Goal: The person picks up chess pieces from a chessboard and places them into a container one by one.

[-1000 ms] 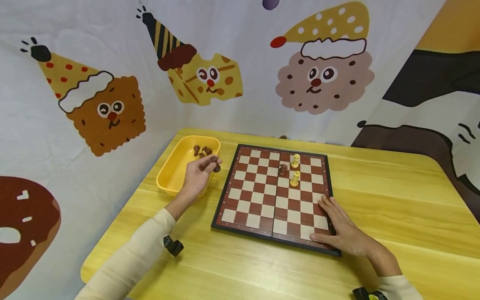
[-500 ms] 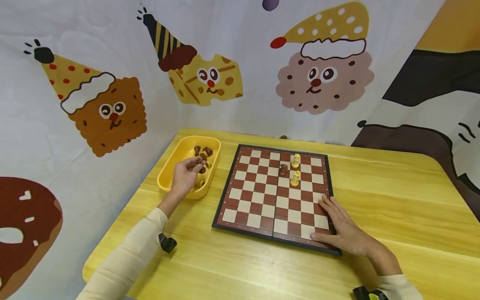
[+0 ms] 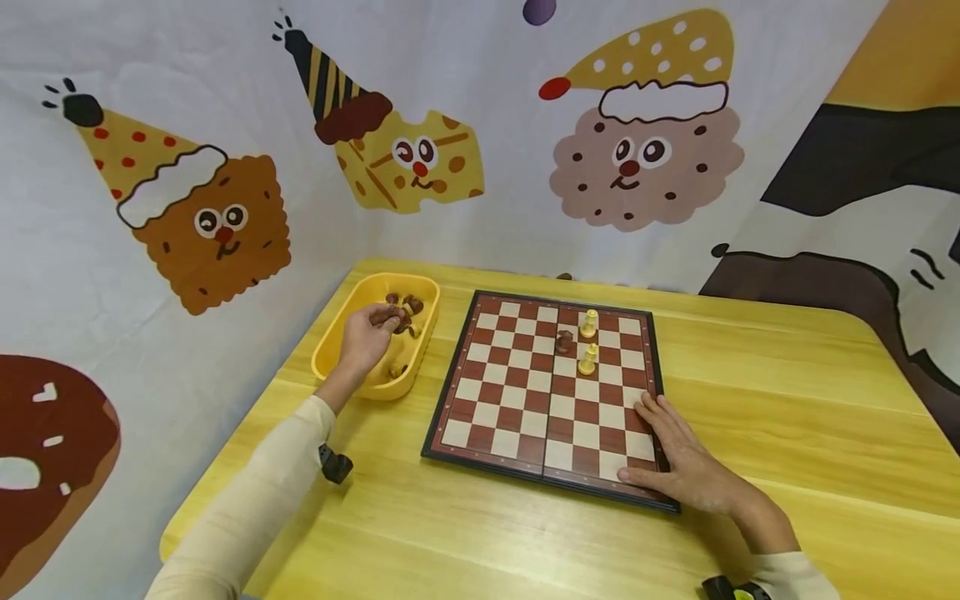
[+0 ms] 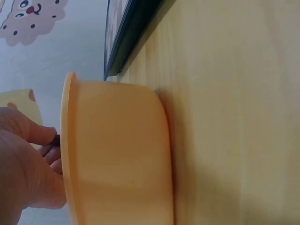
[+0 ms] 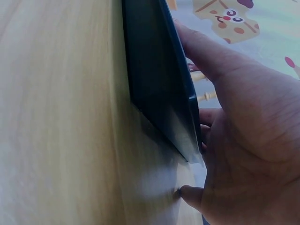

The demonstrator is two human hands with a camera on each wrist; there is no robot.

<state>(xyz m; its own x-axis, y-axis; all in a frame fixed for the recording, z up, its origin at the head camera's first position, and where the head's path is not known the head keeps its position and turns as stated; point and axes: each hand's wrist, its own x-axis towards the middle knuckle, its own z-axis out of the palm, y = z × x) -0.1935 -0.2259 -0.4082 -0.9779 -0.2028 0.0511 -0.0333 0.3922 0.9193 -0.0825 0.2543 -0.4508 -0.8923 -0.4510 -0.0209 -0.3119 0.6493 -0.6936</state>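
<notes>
Over the yellow plastic bin [image 3: 322,354], my left hand [image 3: 363,340] pinches a dark brown chess piece [image 4: 56,140] between thumb and fingers; its exact kind is hidden. Brown and yellow chess pieces [image 3: 413,305] lie loose in the bin. My right hand [image 3: 686,462] rests with spread fingers on the right front edge of the chessboard [image 3: 502,392]. Two yellow rook-like pieces, the rear one [image 3: 589,323] and the front one [image 3: 588,359], stand on the board. A brown knight-like piece [image 3: 564,341] is just left of them.
The bin stands left of the board on a yellow wood-grain table [image 3: 420,533]. Behind the table hangs a white cloth [image 3: 510,225] printed with cartoon biscuits and cheese.
My left hand, holding a dark piece by the bin's right rim one second ago, has moved left over the bin and pinches a dark piece there. My right hand stays put.
</notes>
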